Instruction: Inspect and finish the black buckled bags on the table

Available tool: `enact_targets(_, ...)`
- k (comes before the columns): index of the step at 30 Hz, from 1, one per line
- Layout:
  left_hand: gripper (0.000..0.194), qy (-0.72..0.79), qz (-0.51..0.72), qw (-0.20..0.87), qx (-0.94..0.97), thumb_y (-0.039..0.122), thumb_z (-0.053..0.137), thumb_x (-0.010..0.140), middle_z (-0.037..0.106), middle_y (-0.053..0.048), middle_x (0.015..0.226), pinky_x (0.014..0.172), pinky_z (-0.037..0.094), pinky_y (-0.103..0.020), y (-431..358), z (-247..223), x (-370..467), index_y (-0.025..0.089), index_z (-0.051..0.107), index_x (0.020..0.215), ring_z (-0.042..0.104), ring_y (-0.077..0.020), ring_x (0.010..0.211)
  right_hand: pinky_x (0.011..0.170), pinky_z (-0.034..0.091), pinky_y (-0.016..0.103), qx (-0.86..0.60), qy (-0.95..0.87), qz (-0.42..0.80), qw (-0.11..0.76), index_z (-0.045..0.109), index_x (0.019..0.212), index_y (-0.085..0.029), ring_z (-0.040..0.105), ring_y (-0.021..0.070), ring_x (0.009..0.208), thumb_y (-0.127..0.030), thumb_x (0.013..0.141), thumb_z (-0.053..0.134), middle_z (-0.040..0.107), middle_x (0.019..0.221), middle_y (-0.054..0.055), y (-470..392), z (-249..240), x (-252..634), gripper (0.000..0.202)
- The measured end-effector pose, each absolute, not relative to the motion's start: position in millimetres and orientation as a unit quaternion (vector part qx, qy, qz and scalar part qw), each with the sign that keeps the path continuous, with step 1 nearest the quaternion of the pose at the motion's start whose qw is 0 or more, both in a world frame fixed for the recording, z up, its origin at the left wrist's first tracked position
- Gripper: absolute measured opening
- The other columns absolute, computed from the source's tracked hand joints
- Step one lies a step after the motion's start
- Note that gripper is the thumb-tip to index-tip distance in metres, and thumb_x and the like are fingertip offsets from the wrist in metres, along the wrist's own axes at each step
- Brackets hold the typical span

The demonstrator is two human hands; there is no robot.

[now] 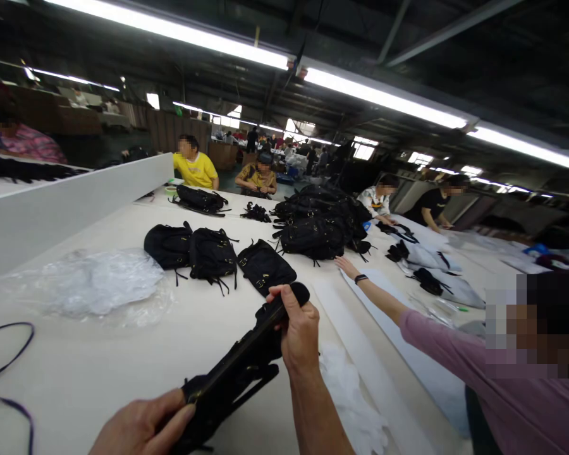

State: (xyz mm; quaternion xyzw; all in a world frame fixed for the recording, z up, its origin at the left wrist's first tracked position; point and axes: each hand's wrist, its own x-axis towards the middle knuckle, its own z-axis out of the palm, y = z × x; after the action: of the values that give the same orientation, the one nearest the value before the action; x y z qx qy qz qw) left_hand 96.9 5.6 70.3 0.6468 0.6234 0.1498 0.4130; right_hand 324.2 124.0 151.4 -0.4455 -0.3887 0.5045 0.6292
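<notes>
A long black fabric bag (237,366) with brass-coloured fittings is held slantwise above the white table (99,354). My left hand (145,424) pinches its lower end at the bottom of the view. Near the upper end, my right hand (298,328) is closed round it, thumb on top. Loose black straps hang from the bag's right side. Just beyond my right hand lies another black bag (267,265). Two more black bags, one on the left (167,245) and one beside it (213,254), rest touching each other.
Clear plastic bags (99,281) lie at the left, near a white partition (76,208). A person in a pink sleeve (446,341) reaches from the right toward a heap of black bags (320,221). Black cord (9,395) crosses the left edge. Other people sit around the table.
</notes>
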Motion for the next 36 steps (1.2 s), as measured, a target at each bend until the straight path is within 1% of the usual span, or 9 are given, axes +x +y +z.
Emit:
enact_targets(6, 0.049, 0.659, 0.317, 0.403, 0.550, 0.058, 0.032, 0.089, 0.071, -0.003, 0.079, 0.061, 0.053, -0.027, 8, 71, 54, 0.022, 0.066, 0.091, 0.066, -0.0183, 0.068, 0.041, 0.036, 0.019, -0.454, -0.419, 0.517, 0.593, 0.072, 0.085, -0.014, 0.053, 0.0094, 0.054, -0.052, 0.075, 0.068, 0.069, 0.074, 0.004, 122, 143, 314, 0.039)
enact_targets(9, 0.040, 0.656, 0.277, 0.321, 0.624, 0.053, 0.048, 0.085, 0.071, -0.005, 0.113, 0.087, 0.054, -0.032, 1, 36, 30, 0.027, 0.064, 0.111, 0.067, -0.0221, 0.099, 0.042, 0.037, 0.019, -0.453, -0.419, 0.520, 0.590, 0.071, 0.087, -0.013, 0.054, 0.0096, 0.055, -0.051, 0.075, 0.067, 0.070, 0.075, 0.005, 127, 135, 317, 0.040)
enact_targets(13, 0.057, 0.594, 0.178, 0.260, 0.740, 0.041, 0.060, 0.079, 0.056, -0.007, 0.139, 0.107, 0.041, -0.042, -7, -27, 33, 0.031, 0.049, 0.134, 0.051, -0.0266, 0.127, 0.042, 0.036, 0.018, -0.442, -0.420, 0.518, 0.599, 0.071, 0.086, -0.013, 0.054, 0.0098, 0.057, -0.050, 0.075, 0.068, 0.069, 0.075, 0.005, 138, 132, 317, 0.039)
enact_targets(15, 0.049, 0.601, 0.156, 0.268, 0.737, 0.034, 0.055, 0.080, 0.061, -0.008, 0.133, 0.103, 0.044, -0.040, -3, -48, 45, 0.028, 0.054, 0.129, 0.056, -0.0255, 0.121, 0.042, 0.035, 0.018, -0.432, -0.422, 0.522, 0.602, 0.071, 0.085, -0.013, 0.054, 0.0099, 0.058, -0.050, 0.074, 0.069, 0.068, 0.075, 0.005, 144, 135, 313, 0.038)
enact_targets(18, 0.026, 0.633, 0.150, 0.317, 0.690, 0.030, 0.043, 0.086, 0.072, -0.004, 0.097, 0.084, 0.050, -0.031, 11, -51, 56, 0.023, 0.065, 0.099, 0.066, -0.0203, 0.091, 0.042, 0.034, 0.018, -0.412, -0.420, 0.534, 0.607, 0.070, 0.085, -0.013, 0.055, 0.0096, 0.058, -0.048, 0.075, 0.069, 0.068, 0.074, 0.004, 152, 143, 310, 0.036)
enact_targets(21, 0.029, 0.650, 0.193, 0.359, 0.641, 0.038, 0.039, 0.089, 0.065, 0.002, 0.073, 0.068, 0.046, -0.025, 24, -22, 47, 0.021, 0.061, 0.080, 0.061, -0.0166, 0.072, 0.042, 0.034, 0.016, -0.385, -0.390, 0.536, 0.643, 0.069, 0.085, -0.014, 0.054, 0.0078, 0.057, -0.047, 0.077, 0.069, 0.067, 0.073, 0.003, 164, 149, 323, 0.034)
enact_targets(28, 0.034, 0.652, 0.284, 0.381, 0.591, 0.052, 0.049, 0.084, 0.066, 0.001, 0.079, 0.070, 0.044, -0.023, 10, 52, 15, 0.023, 0.065, 0.091, 0.058, -0.0168, 0.077, 0.045, 0.043, 0.014, -0.376, -0.304, 0.578, 0.657, 0.067, 0.090, -0.017, 0.059, 0.0082, 0.063, -0.041, 0.072, 0.075, 0.069, 0.081, 0.002, 186, 84, 395, 0.032)
enact_targets(32, 0.037, 0.670, 0.226, 0.520, 0.479, 0.053, 0.054, 0.076, 0.068, -0.003, 0.079, 0.048, 0.040, -0.023, -9, 14, 34, 0.020, 0.067, 0.087, 0.061, -0.0173, 0.065, 0.057, 0.056, 0.022, -0.508, -0.242, 0.632, 0.533, 0.060, 0.110, -0.019, 0.067, 0.0147, 0.072, -0.030, 0.065, 0.082, 0.073, 0.090, 0.006, 162, -1, 408, 0.051)
enact_targets(36, 0.043, 0.643, 0.214, 0.624, 0.390, 0.059, 0.055, 0.071, 0.071, -0.007, 0.090, 0.035, 0.028, -0.019, -24, -22, 59, 0.017, 0.066, 0.080, 0.058, -0.0135, 0.052, 0.064, 0.059, 0.030, -0.602, -0.255, 0.586, 0.478, 0.051, 0.123, -0.025, 0.069, 0.0215, 0.088, -0.037, 0.064, 0.080, 0.070, 0.107, 0.009, 135, -51, 413, 0.067)
